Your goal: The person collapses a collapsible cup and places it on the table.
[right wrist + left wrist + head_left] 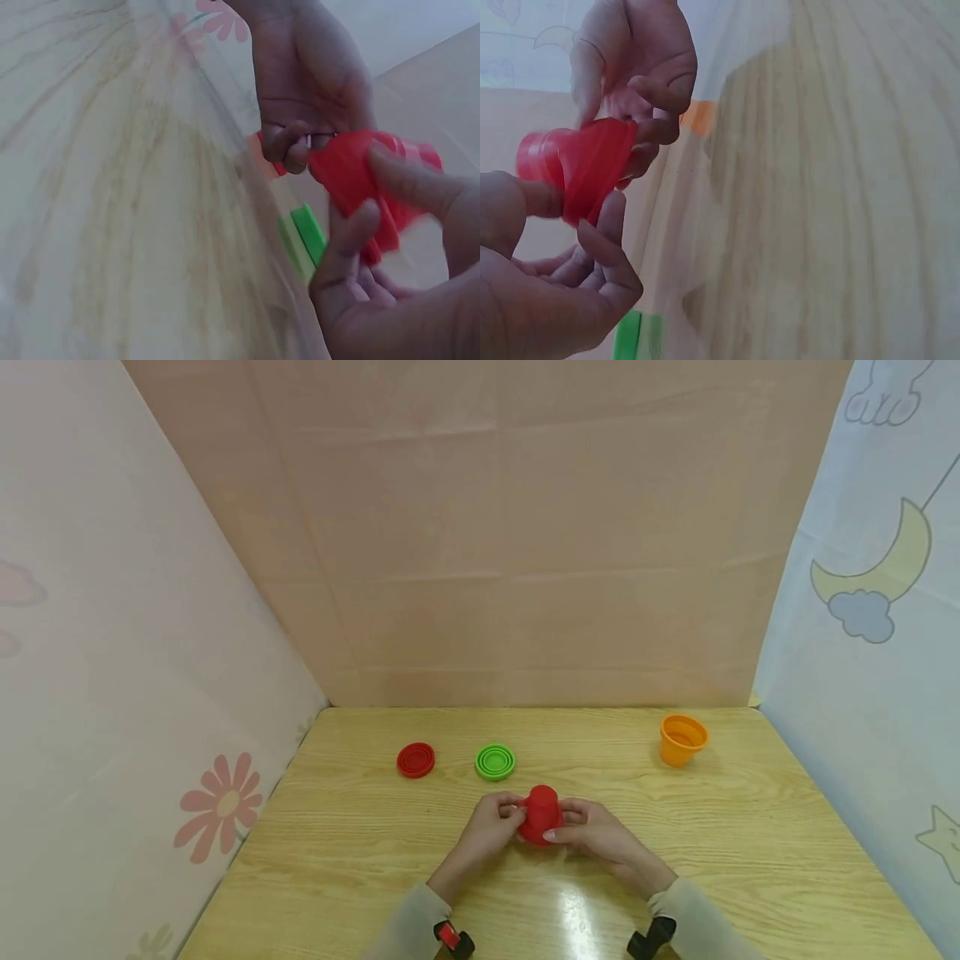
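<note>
Between my two hands is a red collapsible cup (542, 814), its narrow end up and its wide rim down, held above the table. My left hand (487, 828) pinches its rim on the left, thumb outside and fingers beneath. On the other side my right hand (600, 837) grips the rim with its thumb on the front wall. In the left wrist view the cup's wall (592, 165) looks bent and partly folded near the rim. The right wrist view shows the same red cup (367, 180) with fingers curled under its edge.
A flattened red collapsible cup (416, 761) and a flattened green one (495, 762) lie beyond my hands on the wooden table (330, 843). At the back right stands an expanded orange cup (682, 741). Cloth walls enclose the table's back and sides.
</note>
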Demonstrator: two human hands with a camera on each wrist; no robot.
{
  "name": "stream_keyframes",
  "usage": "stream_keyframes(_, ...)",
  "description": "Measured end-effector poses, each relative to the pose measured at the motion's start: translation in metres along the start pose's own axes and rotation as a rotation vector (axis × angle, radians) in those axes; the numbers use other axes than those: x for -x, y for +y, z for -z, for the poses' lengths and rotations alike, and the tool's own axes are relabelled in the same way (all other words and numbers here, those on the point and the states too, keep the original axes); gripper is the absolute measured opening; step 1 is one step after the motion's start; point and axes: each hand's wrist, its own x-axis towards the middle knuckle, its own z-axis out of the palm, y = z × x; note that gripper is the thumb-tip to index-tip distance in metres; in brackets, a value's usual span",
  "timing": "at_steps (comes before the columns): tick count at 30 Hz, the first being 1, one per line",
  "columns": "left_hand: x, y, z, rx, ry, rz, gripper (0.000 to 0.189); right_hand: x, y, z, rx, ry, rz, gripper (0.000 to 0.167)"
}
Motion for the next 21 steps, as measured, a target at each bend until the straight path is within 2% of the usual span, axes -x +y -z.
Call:
stream_keyframes(3,0.001,0.003,-0.001,-0.013,0.006,-0.004,0.02,-0.002,0.002,-0.001,-0.031,0.002,0.002,0.06)
stream_keyframes(5,0.001,0.003,0.0,0.021,-0.02,0.007,0.021,-0.003,0.003,0.0,-0.042,0.007,0.002,0.058)
stream_keyframes(7,0.0,0.002,0.004,0.094,-0.077,0.037,0.026,-0.003,0.003,0.001,-0.044,0.017,0.006,0.057)
stream_keyframes(11,-0.004,-0.003,0.013,0.26,-0.232,0.101,0.043,-0.001,0.0,0.005,-0.036,0.04,0.005,0.059)
stream_keyframes(14,-0.005,-0.004,0.018,0.311,-0.288,0.128,0.052,0.0,-0.003,0.007,-0.029,0.04,-0.003,0.059)
stream_keyframes(17,-0.006,-0.005,0.017,0.321,-0.276,0.137,0.055,0.0,-0.006,0.007,-0.026,0.039,-0.009,0.057)
stream_keyframes(21,-0.007,-0.006,0.011,0.32,-0.215,0.144,0.05,0.001,-0.009,0.003,0.002,0.058,-0.008,0.061)
